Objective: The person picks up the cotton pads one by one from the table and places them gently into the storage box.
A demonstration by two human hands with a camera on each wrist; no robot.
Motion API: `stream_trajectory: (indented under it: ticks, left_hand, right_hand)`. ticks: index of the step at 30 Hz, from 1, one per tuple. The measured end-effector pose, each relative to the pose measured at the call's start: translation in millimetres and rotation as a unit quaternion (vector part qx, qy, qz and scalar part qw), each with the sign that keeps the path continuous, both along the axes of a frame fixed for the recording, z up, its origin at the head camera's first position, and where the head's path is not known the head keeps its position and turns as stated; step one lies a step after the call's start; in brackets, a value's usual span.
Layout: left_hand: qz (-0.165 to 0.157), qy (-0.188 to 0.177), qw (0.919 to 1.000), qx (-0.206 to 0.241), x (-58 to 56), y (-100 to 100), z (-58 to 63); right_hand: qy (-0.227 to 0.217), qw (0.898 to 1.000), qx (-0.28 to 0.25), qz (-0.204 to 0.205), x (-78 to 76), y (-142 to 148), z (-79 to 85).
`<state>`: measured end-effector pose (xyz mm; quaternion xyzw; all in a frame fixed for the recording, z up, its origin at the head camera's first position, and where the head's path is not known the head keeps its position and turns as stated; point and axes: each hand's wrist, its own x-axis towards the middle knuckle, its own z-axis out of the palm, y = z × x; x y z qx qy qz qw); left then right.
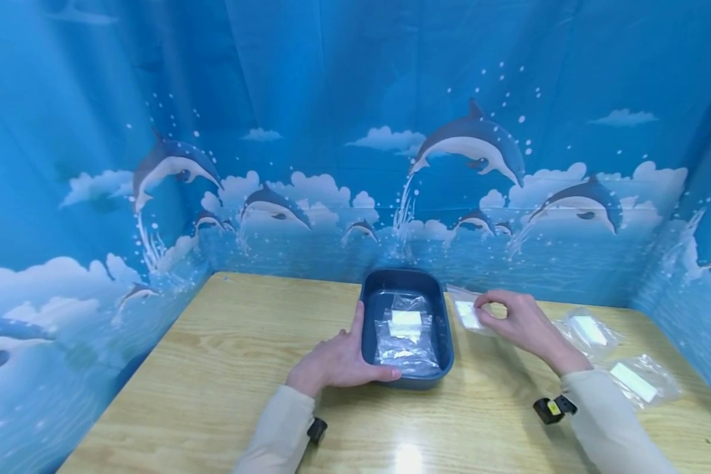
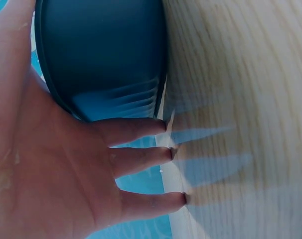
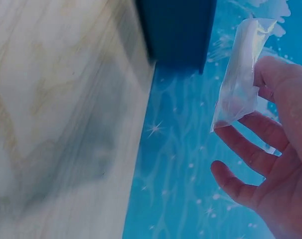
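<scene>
A dark blue plastic bin [image 1: 449, 349] stands on the table with several clear plastic bags [image 1: 405, 352] inside, a white label showing on top. Around its near left corner spreads my left hand [image 1: 343, 359], thumb along the front rim and index finger against the left side. In the left wrist view the other fingers [image 2: 141, 162] are straight, their tips at the tabletop beside the bin [image 2: 103, 50]. My right hand [image 1: 524, 326] pinches a clear plastic bag [image 1: 467, 315] with a white label between thumb and index finger, just right of the bin. The right wrist view shows this bag [image 3: 240, 79] raised above the table.
Two more clear bags with white labels lie at the right, one farther back [image 1: 589, 330] and one nearer [image 1: 634, 382] beside the right forearm. The wooden table [image 1: 231, 355] meets a blue dolphin-print curtain [image 1: 332, 164] at its back edge.
</scene>
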<state>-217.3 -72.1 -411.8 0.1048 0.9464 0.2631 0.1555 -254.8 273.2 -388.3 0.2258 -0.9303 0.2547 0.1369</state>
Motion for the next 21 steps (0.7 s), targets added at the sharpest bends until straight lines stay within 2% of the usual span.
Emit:
stream_trajectory:
  ticks: [9,21]
  left_hand:
    - [-0.002,0.000,1.0000,0.000,-0.1,0,-0.8]
    - [0.001,-0.001,1.0000,0.002,-1.3,1,-1.9]
  right_hand:
    - [0.037,0.999,0.004,0.021,7.1,-17,7.5]
    - [0.046,0.998,0.000,0.053,12.0,-42,9.5]
